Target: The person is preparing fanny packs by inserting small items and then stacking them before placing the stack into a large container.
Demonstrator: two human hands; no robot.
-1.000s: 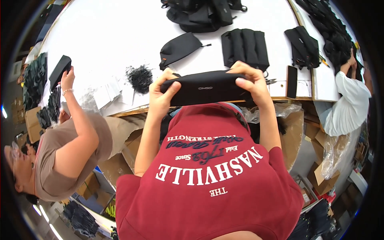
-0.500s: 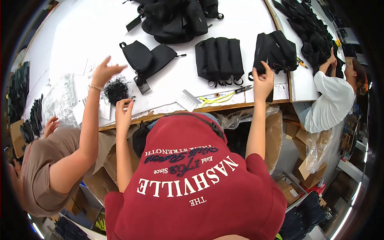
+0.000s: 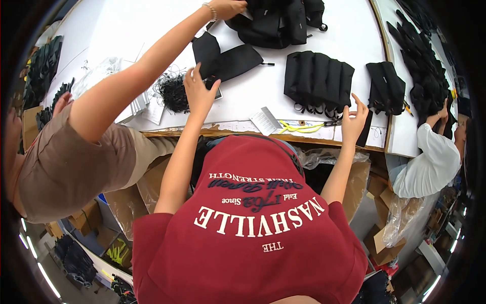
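Right hand (image 3: 356,120) and left hand (image 3: 200,95) now empty, wide apart, fingers spread; second ago both held black pouch (image 3: 205,49). Pouch seems put down now, so hands free.

Right hand near front edge of surface (image 3: 354,30), by pouch row (image 3: 319,81). Left hand by black pouch and thread pile (image 3: 173,95); touching, cannot tell.

Farther: co-worker's hand (image 3: 228,8) at black bags (image 3: 271,28). Past right edge: person in white (image 3: 430,164).

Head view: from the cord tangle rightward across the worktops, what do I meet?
Black cord tangle, left hand, white printed card, ribbed black bundle, right hand, smaller black bundle, long black pile.
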